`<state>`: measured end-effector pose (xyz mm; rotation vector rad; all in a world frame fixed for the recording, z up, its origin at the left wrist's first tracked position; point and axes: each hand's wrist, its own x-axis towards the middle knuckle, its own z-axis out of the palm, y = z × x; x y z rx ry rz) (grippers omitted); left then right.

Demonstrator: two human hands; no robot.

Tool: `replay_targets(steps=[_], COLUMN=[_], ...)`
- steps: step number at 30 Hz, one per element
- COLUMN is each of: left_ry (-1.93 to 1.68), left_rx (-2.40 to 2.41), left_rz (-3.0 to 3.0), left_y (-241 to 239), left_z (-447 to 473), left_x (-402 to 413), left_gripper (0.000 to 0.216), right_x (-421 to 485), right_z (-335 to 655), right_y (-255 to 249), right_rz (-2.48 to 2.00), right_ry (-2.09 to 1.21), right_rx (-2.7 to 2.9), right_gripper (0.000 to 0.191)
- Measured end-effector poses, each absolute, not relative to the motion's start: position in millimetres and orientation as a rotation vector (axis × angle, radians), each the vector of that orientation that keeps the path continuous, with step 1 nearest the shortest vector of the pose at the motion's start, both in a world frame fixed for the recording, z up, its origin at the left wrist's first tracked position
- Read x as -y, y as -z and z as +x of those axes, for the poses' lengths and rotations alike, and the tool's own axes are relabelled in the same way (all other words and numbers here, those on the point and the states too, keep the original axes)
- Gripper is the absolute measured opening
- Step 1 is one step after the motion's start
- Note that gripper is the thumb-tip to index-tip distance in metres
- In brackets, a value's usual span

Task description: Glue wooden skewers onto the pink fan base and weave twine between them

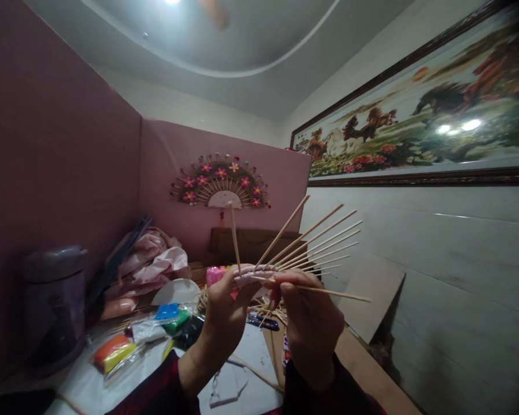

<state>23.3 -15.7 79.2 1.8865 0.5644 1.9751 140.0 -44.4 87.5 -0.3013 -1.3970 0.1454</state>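
My left hand (222, 317) is closed on a pale curved piece (247, 278), raised above the table. Several thin wooden sticks (324, 235) fan out from its edge, mostly toward the upper right. One stick (234, 239) stands nearly upright on the left side of the piece. Between the thumb and fingers of my right hand (310, 325) is a single wooden stick (339, 293), pointing right, its near end at the pale piece. Fingers hide part of the piece's lower side.
A flower-decorated fan (224, 183) hangs on the pink panel ahead. Coloured clay packets (114, 353), a blue utility knife (263, 321), loose sticks and a white paper plate (177, 292) lie on the table. A lidded container (55, 305) stands left; a framed horse picture (415, 115) hangs right.
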Motion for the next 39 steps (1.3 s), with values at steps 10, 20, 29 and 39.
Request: replay_targets(steps=[10, 20, 29, 39], left_ry=[-1.956, -1.976, -1.976, -1.878], left_rx=[-0.598, -0.572, -0.553, -0.554], left_rz=[1.968, 2.006, 2.004, 2.013], left_y=[-74.1, -73.3, -73.1, -69.5], left_z=[24.4, 24.4, 24.9, 25.6], left_x=[12.3, 11.6, 10.6, 11.2], left_gripper=[0.009, 0.003, 0.006, 0.011], right_x=[37.5, 39.5, 39.4, 39.8], right_z=[135.4, 133.8, 133.7, 135.1], right_y=[-78.7, -80.7, -78.5, -77.0], right_rz=[-0.355, -0.344, -0.312, -0.387], right_ry=[-0.24, -0.243, -0.241, -0.33], right_rx=[1.334, 1.344, 1.394, 1.299], right_gripper=[0.015, 0.013, 0.02, 0.008])
